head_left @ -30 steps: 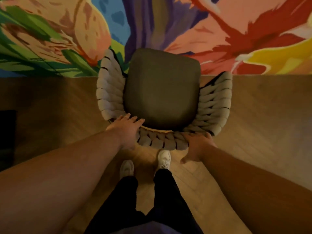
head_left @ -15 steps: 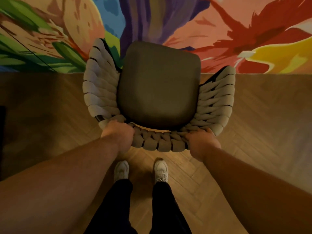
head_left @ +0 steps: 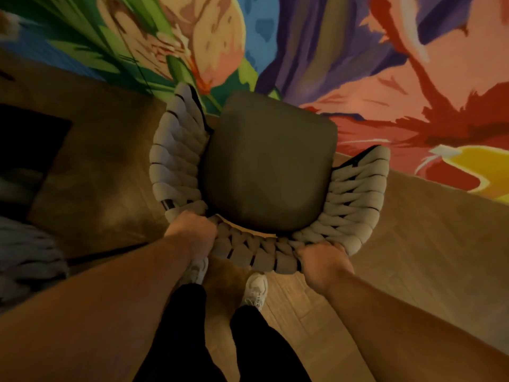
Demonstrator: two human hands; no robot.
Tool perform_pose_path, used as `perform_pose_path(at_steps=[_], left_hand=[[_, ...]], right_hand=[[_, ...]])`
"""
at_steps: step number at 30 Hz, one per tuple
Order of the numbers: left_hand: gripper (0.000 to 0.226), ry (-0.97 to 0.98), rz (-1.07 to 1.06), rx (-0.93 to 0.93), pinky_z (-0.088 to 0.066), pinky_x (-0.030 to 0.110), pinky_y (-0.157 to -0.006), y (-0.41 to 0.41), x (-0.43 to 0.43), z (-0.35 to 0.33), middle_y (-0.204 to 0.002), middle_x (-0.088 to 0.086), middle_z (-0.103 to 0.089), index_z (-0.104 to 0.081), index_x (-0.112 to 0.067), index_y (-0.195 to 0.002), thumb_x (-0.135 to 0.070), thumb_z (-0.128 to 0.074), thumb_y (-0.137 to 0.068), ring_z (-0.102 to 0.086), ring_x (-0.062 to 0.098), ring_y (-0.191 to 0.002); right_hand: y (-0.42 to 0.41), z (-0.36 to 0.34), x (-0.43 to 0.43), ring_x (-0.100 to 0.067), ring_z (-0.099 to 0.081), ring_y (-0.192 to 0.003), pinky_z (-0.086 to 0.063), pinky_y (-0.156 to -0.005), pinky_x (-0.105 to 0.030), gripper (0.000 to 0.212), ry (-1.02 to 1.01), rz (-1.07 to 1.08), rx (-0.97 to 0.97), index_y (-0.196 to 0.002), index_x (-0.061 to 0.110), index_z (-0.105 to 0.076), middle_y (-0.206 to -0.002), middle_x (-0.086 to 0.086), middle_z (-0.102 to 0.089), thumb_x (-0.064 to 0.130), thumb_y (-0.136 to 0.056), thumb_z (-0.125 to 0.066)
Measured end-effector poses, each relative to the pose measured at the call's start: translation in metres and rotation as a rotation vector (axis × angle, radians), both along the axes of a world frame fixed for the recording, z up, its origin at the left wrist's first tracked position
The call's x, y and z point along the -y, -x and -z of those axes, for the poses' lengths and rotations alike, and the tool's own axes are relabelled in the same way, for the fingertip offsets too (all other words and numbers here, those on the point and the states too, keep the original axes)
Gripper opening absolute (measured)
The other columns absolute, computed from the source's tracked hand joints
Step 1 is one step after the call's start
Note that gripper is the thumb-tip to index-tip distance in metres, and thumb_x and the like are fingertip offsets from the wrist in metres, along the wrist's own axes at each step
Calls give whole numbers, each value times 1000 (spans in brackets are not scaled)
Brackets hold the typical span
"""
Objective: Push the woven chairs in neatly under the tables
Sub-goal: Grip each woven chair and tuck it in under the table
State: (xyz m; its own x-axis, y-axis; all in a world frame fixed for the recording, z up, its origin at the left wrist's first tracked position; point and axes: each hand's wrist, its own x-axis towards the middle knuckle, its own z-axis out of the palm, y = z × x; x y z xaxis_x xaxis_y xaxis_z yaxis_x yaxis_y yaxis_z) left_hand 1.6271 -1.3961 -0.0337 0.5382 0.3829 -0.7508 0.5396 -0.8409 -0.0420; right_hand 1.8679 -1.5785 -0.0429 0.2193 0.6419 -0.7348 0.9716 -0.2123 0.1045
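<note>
A woven chair [head_left: 176, 161] with thick grey braided arms and back and a dark olive seat cushion [head_left: 270, 166] stands right in front of me, seen from above. My left hand [head_left: 192, 235] grips the left end of the woven back rail. My right hand [head_left: 322, 260] grips the right end of the same rail. The chair's front points at a brightly coloured carpet [head_left: 385, 78]. No table shows in the head view.
Wooden floor [head_left: 427, 244] surrounds the chair. My white shoes [head_left: 256, 290] stand just behind it. A second woven chair's edge [head_left: 24, 252] shows at the far left, beside a dark shape [head_left: 27, 150] on the floor.
My left hand went from resting open on the back rail to gripping it. The chair has turned and shifted, its front now angled toward the upper right, and another chair came into view at left.
</note>
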Motion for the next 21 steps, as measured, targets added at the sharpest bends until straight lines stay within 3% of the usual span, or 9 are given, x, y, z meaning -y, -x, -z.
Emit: perform_pose_path(at_steps=[10, 21], left_hand=[[19, 59, -265, 7, -44, 42, -104, 107, 20, 0, -115, -6, -69, -72, -35, -113, -29, -57, -104, -62, 20, -106], [18, 79, -429, -3, -43, 44, -105, 177, -19, 0, -117, 3, -68, -68, -27, -118, -26, -54, -107, -63, 25, -109]], right_hand=[[58, -8, -58, -27, -59, -118, -43, -108, -45, 43, 6, -293, -40, -134, 31, -63, -124, -2, -68, 11, -102, -43], [116, -1, -163, -23, -55, -132, -42, -113, -44, 55, 70, -518, 54, -150, 33, -54, -141, 0, -63, 12, -101, -45]])
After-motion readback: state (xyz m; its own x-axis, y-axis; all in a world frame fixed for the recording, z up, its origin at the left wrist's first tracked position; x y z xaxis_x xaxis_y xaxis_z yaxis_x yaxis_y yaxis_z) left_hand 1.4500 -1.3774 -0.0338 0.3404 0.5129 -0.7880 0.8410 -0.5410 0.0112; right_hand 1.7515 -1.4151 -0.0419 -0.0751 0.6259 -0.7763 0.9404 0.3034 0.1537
